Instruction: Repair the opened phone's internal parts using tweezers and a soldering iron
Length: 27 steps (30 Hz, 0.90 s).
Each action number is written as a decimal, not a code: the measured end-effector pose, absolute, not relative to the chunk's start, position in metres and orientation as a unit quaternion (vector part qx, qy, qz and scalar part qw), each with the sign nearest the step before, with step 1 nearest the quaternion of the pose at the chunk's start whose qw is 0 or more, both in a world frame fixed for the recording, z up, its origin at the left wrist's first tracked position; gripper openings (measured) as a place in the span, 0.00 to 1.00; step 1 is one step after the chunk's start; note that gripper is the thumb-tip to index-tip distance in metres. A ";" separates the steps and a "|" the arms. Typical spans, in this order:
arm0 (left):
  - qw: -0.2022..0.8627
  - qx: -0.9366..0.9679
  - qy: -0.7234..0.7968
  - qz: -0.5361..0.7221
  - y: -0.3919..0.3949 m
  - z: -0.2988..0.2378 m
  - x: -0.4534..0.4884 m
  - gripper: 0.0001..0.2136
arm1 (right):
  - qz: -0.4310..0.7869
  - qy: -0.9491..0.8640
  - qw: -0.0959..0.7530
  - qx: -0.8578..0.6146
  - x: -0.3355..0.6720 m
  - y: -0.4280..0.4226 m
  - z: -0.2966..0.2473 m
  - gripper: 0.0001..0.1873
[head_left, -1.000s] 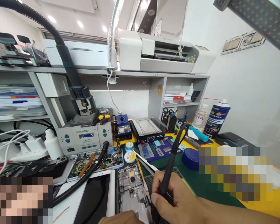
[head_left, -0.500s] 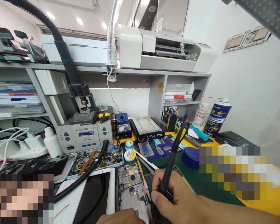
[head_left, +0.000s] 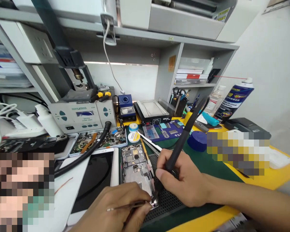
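Note:
My right hand (head_left: 183, 182) is closed like a pen grip around a black soldering iron (head_left: 181, 141), whose tip touches the lower right corner of an opened phone (head_left: 136, 167). The phone lies with its circuit board showing. My left hand (head_left: 116, 207) is closed on thin metal tweezers (head_left: 125, 205), their tips at the same corner of the phone. Both hands meet at that spot, over a black perforated mat (head_left: 166, 199).
A white phone screen (head_left: 94, 180) lies left of the opened phone. Behind stand a grey soldering station (head_left: 82, 116), a parts tray (head_left: 96, 141), a hot plate (head_left: 151, 111), a solder wire reel (head_left: 133, 137), a blue lid (head_left: 198, 141) and a spray can (head_left: 234, 100).
The view has tilted down and come closer. My left hand with the tweezers has come into view at the phone's lower corner. My right hand keeps the iron at the same spot.

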<state>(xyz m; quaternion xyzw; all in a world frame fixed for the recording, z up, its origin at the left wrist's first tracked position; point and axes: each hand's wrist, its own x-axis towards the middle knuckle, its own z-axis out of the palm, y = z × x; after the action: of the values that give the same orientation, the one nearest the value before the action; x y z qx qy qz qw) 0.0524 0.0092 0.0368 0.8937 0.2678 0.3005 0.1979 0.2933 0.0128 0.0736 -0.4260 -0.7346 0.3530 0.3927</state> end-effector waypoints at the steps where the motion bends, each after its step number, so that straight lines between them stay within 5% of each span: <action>1: 0.198 0.899 0.260 0.293 0.009 0.041 0.054 0.08 | 0.357 -0.733 0.392 -0.426 0.293 0.013 0.074 0.07; 27: 0.326 0.855 0.266 0.304 0.009 0.036 0.052 0.10 | 0.374 -0.735 0.417 -0.383 0.292 0.012 0.077 0.10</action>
<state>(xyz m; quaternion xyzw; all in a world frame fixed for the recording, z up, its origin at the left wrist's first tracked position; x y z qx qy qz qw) 0.0525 0.0093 0.0364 0.8550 0.2655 0.3038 0.3259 0.2916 0.0124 0.0768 -0.3826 -0.7348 0.3743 0.4168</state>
